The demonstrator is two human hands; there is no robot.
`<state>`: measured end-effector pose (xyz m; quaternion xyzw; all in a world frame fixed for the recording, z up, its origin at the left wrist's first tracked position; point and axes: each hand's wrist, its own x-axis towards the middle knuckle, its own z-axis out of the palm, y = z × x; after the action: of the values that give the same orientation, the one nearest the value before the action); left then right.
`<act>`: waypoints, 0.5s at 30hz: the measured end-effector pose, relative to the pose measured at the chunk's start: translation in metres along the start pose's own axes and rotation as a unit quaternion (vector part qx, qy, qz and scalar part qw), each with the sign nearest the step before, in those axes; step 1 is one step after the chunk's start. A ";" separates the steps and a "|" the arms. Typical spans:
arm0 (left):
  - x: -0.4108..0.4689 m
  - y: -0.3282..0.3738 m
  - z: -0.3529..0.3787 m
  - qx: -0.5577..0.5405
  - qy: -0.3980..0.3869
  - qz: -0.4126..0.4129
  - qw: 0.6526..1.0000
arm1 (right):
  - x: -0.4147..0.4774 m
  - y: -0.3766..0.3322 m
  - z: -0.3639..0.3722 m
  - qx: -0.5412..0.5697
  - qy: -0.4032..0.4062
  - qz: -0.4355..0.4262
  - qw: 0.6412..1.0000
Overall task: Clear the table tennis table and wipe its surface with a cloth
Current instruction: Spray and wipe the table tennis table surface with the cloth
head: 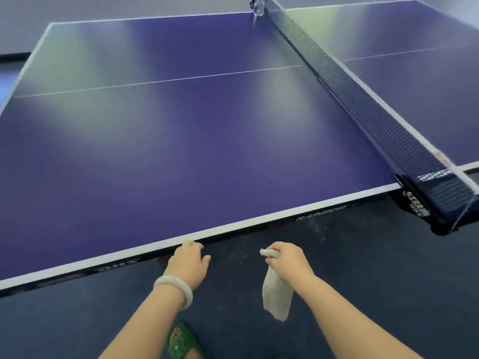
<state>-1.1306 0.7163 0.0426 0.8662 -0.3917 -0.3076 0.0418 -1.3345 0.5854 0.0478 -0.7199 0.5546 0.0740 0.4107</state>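
The blue table tennis table (181, 141) fills most of the head view, with a white border line along its near edge. My left hand (189, 260), a pale bangle on its wrist, rests with its fingers on that near edge. To its right, off the table and above the floor, my right hand (287, 257) grips a folded white cloth (276, 294) that hangs down from the fist. I see nothing lying on the near half of the table.
The dark net (363, 110) runs from the far post (258, 7) to a clamp (438, 200) at the near right corner. A dark floor (363, 294) lies below the table edge. My foot in a green sandal (181, 343) stands below my arms.
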 end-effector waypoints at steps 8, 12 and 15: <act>-0.027 0.158 0.040 -0.016 -0.017 0.099 0.995 | -0.033 0.092 -0.111 0.027 0.045 -0.011 0.999; -0.028 0.226 0.042 0.002 -0.021 0.144 0.989 | -0.043 0.129 -0.167 0.059 0.096 -0.022 0.993; -0.022 0.277 0.043 0.022 -0.023 0.178 0.983 | -0.051 0.153 -0.207 0.096 0.135 -0.025 0.986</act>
<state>-1.3470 0.5479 0.1058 0.7758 -0.5473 -0.3067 0.0675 -1.5568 0.4763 0.1330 -0.6941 0.5913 -0.0876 0.4012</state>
